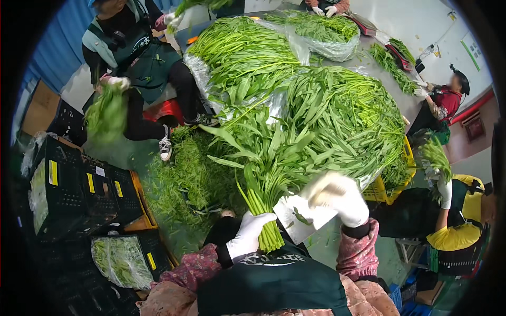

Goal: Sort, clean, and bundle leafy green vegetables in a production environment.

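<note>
My left hand (pixel 250 232), in a white glove, is closed around the stems of a bunch of leafy greens (pixel 269 170) that looks like water spinach. Its leaves point away from me, and the cut stem ends poke out below my fingers, over my dark green apron (pixel 272 282). Just right of the stems, a broad flat metal blade (pixel 306 225), apparently a cleaver, carries a bit of leaf on its face. My gloved right hand (pixel 338 197) is blurred by motion and grips the blade's handle end. Beyond both hands lies a large heap of the same greens (pixel 344 118).
More greens (pixel 249 55) lie on plastic sheeting across the table. Trimmings (pixel 189 170) cover the floor at front left. Black crates (pixel 99 185) are stacked at left; a yellow basket (pixel 381 191) stands at right. Several co-workers handle greens around the table, one seated at left (pixel 138 59).
</note>
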The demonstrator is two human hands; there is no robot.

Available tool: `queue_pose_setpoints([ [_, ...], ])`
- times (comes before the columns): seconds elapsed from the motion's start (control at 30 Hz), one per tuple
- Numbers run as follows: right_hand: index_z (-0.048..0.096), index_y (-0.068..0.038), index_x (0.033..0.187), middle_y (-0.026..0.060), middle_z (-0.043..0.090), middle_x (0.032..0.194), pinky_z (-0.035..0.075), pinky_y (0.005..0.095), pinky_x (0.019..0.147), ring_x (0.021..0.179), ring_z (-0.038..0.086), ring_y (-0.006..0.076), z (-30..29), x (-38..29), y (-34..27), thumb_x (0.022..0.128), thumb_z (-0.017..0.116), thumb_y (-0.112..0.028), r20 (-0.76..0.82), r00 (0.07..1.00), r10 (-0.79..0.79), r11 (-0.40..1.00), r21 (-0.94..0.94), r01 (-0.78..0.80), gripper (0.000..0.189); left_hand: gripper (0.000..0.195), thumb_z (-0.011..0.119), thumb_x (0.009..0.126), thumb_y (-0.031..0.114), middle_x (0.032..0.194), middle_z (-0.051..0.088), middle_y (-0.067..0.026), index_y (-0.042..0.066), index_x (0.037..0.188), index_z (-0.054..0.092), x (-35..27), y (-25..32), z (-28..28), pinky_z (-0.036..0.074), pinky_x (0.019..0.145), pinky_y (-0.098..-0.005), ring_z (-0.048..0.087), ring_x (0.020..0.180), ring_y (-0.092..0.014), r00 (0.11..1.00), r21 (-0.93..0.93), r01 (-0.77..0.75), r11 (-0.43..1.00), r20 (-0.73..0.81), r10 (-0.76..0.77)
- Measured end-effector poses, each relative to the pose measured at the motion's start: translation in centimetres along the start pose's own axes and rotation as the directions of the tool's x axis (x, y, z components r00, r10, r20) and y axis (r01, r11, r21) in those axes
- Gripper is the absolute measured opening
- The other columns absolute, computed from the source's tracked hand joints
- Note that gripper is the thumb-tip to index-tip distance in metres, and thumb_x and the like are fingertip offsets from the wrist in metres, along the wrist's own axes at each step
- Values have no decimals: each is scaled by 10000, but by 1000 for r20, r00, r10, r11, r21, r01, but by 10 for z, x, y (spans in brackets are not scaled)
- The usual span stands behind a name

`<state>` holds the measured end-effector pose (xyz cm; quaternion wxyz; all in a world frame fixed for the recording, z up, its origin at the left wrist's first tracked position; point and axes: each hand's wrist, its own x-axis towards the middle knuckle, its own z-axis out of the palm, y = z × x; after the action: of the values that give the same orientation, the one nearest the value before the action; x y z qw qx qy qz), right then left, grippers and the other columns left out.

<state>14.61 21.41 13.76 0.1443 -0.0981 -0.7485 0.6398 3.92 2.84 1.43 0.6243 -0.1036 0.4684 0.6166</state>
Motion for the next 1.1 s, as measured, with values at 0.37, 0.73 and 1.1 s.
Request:
queue_pose_setpoints([
  [0.37,637,-71,886,104,601,706,496,332,571,615,630,257,77,28,58,805,742,-235,-336,889,-312,672,-739,-43,211,344,573,820,-74,965,615,-55,50,1136,519,-2,-1,14,561,658,-311,638,770,-166,993,23,-115,993,39,114],
  [0.73,575,-12,957,31,613,746,443,244,532,575,568,94,53,9,81,898,623,-153,-556,779,289,957,162,-239,160,404,612,792,-44,969,588,-36,45,1166,488,15,-8,-7,491,758,-277,585,845,-141,899,282,-404,870,-53,435],
  [1.1,588,-1,1152,59,638,973,475,220,690,782,593,104,5,-28,93,865,575,-14,-803,573,164,974,223,34,288,592,669,739,90,1028,651,-192,54,1293,464,45,16,-70,509,794,-400,645,915,-355,520,883,-361,302,-78,851],
])
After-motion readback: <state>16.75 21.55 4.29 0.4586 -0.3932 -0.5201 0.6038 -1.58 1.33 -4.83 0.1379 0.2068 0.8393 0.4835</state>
